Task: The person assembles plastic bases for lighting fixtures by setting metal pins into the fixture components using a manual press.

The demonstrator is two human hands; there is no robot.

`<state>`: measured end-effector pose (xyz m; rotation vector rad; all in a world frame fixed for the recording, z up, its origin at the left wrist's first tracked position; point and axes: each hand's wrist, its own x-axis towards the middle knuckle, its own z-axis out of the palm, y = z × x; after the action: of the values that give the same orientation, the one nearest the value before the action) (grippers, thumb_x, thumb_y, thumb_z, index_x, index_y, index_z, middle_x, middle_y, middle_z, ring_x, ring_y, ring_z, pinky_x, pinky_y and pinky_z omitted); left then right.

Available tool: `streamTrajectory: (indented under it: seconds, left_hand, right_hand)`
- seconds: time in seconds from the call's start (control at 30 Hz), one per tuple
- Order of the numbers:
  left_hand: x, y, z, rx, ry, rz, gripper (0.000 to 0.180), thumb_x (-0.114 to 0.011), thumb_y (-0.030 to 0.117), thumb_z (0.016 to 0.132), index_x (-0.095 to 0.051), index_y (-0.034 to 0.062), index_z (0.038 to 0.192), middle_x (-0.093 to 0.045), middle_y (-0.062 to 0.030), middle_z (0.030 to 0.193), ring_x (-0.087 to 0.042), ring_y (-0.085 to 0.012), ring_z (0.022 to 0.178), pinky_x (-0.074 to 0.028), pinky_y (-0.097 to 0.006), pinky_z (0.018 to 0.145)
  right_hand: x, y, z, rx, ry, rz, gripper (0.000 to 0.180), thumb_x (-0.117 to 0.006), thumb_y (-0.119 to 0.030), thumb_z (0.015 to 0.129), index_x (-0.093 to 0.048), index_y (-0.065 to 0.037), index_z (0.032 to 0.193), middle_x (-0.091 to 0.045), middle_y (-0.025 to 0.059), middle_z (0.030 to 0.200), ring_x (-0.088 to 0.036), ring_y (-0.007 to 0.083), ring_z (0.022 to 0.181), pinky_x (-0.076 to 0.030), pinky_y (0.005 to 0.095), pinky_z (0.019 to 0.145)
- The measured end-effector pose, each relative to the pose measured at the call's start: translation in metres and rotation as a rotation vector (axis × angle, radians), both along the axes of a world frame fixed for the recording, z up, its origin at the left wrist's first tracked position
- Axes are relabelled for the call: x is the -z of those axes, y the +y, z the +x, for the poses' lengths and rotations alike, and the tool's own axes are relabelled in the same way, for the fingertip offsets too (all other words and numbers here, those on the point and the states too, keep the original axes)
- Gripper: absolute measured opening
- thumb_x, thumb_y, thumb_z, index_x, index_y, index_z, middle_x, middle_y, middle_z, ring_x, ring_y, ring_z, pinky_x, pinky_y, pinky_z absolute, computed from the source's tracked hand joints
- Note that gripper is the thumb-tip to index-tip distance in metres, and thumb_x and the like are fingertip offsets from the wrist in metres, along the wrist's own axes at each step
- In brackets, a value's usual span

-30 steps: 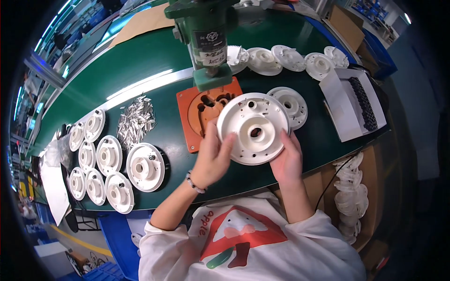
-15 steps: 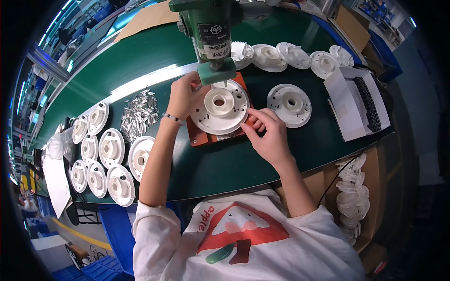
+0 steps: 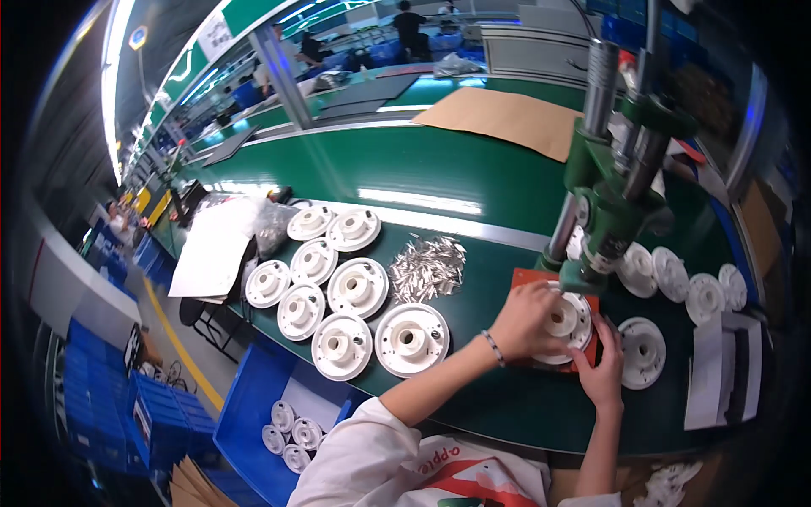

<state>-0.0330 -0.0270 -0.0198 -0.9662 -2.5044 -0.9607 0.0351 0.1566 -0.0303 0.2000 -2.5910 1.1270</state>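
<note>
A white plastic flanged disc (image 3: 576,318) with a raised round hub lies on an orange-red fixture plate (image 3: 530,275), under the head of a green bench press (image 3: 610,232). My left hand (image 3: 525,325) is closed on the disc's left side, with its fingers curled over the rim and partly hidden. On the right rim, my right hand (image 3: 602,365) grips the disc between thumb and fingers. Left of the fixture lies a pile of small silvery metal pieces (image 3: 427,269). A similar white disc (image 3: 642,353) rests just right of my right hand.
Several white discs (image 3: 411,340) stand grouped on the green table at left. More discs (image 3: 670,275) lie behind the press at right, near a white box (image 3: 724,372). A blue bin (image 3: 245,406) with smaller discs sits below the table edge. Cardboard (image 3: 507,118) lies at the back.
My view has swung to the left and upward, bringing the aisle and blue bin into sight. Both hands stay at the disc; my left hand now reaches further over its near-left side.
</note>
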Motion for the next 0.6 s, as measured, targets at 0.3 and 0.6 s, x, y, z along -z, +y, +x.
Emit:
streamTrajectory:
  seconds: [0.3, 0.6]
  left_hand:
    - [-0.003, -0.006, -0.013, 0.057, -0.04, -0.036, 0.069, -0.076, 0.033, 0.055, -0.05, -0.0005, 0.109, -0.052, -0.0209, 0.111, -0.043, -0.037, 0.114, -0.034, -0.042, 0.095]
    - [-0.008, -0.028, -0.016, 0.17, -0.047, 0.241, 0.063, -0.074, 0.025, 0.064, -0.048, 0.0018, 0.116, -0.046, -0.0201, 0.122, -0.039, -0.0347, 0.119, -0.031, -0.04, 0.099]
  right_hand:
    - [-0.006, 0.001, -0.007, -0.027, -0.032, 0.061, 0.056, -0.064, -0.012, 0.074, -0.043, -0.007, 0.125, -0.043, 0.0213, 0.125, -0.038, 0.0365, 0.119, -0.034, 0.0451, 0.097]
    - [0.032, 0.0, -0.007, -0.035, 0.256, -0.078, 0.046, -0.057, -0.012, 0.08, -0.043, -0.004, 0.123, -0.048, 0.0166, 0.122, -0.046, 0.032, 0.112, -0.036, 0.0394, 0.095]
